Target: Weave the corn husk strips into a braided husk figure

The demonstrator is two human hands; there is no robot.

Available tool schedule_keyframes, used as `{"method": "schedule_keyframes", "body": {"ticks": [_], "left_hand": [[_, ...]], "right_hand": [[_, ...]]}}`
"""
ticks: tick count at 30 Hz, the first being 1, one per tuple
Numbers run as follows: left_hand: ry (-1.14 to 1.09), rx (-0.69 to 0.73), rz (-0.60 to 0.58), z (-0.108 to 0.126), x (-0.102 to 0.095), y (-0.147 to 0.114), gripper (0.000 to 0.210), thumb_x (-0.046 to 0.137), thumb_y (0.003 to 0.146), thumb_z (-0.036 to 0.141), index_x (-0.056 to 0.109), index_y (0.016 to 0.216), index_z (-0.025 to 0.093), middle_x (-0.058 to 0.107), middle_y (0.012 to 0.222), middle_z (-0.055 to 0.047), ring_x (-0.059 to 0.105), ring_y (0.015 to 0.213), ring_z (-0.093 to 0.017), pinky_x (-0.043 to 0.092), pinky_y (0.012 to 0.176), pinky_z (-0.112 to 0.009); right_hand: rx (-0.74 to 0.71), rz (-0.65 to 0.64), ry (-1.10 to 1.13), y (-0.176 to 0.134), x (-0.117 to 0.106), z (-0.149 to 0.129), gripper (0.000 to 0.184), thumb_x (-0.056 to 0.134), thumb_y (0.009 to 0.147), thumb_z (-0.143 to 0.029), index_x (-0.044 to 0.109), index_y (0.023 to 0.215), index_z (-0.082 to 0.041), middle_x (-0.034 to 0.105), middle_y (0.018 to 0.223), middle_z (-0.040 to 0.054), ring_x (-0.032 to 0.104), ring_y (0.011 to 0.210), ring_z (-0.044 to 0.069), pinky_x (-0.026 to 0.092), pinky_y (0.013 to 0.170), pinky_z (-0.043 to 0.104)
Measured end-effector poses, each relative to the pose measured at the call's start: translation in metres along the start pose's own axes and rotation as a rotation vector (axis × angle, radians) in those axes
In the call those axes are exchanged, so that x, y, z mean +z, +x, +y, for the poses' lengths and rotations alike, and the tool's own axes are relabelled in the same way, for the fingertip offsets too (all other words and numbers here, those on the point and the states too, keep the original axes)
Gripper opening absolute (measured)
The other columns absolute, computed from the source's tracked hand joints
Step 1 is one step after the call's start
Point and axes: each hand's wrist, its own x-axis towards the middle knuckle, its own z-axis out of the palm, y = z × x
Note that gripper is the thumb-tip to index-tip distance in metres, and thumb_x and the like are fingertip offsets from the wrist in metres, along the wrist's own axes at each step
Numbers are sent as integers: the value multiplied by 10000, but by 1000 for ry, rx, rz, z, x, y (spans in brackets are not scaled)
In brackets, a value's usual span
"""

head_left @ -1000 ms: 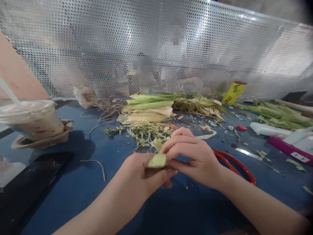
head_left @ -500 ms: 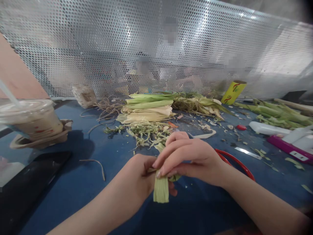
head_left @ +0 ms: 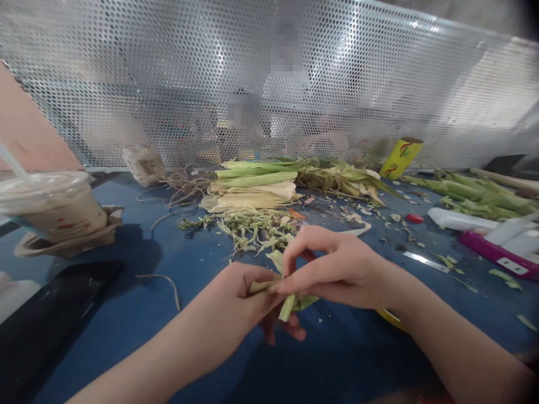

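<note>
Both hands meet low in the middle of the head view, over the blue table. My left hand (head_left: 248,297) is closed on a green corn husk strip (head_left: 288,307), its lower fingers curled beneath. From the right, my right hand (head_left: 332,266) pinches the same husk between thumb and fingertips, its wrist arched. Part of the husk is folded and hidden among the fingers. Just beyond the hands lie thin green husk shreds (head_left: 252,230). Behind them sits a stack of flat corn husks (head_left: 255,188), green on top and pale yellow below.
On the left are a lidded plastic cup (head_left: 53,207) in a cardboard holder, a black phone (head_left: 63,314) and tangled twine (head_left: 185,182). To the right lie a yellow tube (head_left: 401,159), a glue gun (head_left: 463,220), a purple item (head_left: 497,255) and husk scraps. A perforated metal screen (head_left: 168,84) stands behind.
The flat husk end that hung below my fingers is now folded up and narrower. My right hand has shifted slightly, its fingers more bent in a pinch.
</note>
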Motion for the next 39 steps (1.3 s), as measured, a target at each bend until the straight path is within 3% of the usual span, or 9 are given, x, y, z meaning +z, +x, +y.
{"method": "schedule_keyframes", "body": {"ticks": [3,7,14,21,34,39], "left_hand": [[-55,-29,3,3,1,1,199,524,754,277,659,694,143,697,617,-35,660,618,-165,450,486,-185],[-114,-42,27,5,2,2,198,563,714,292,648,644,128,692,579,-50,623,511,-137,437,457,-188],[-94,-47,6,5,0,3,196,520,748,261,622,641,132,678,577,-42,625,525,-134,435,456,-184],[5,-41,21,8,0,2,229,501,781,272,623,670,113,675,595,-36,555,468,-95,432,480,-180],[203,3,98,11,2,0,270,449,795,280,620,647,132,680,616,-32,509,504,-104,415,504,-186],[255,-4,107,10,1,0,283,419,802,286,589,625,144,666,592,-29,498,504,-114,403,506,-203]], "right_hand": [[-43,-40,-64,-1,-2,1,153,544,799,-100,653,907,-96,592,884,101,525,810,121,436,740,249],[-48,22,-24,-2,-2,2,219,481,820,-45,623,982,-87,624,852,89,543,778,100,440,729,213],[-98,-1,-113,-2,-5,2,156,521,783,-48,651,840,-114,631,817,89,547,747,117,439,709,239],[-15,-28,-72,-2,-4,0,74,561,786,-109,632,807,-112,591,813,80,538,761,106,440,713,203],[170,-73,-70,-2,-2,-3,102,507,806,-87,589,785,-144,572,820,49,542,780,91,425,722,168],[118,-88,-121,-2,-1,-3,122,483,813,-84,578,775,-152,573,822,51,534,782,97,422,711,174]]}}
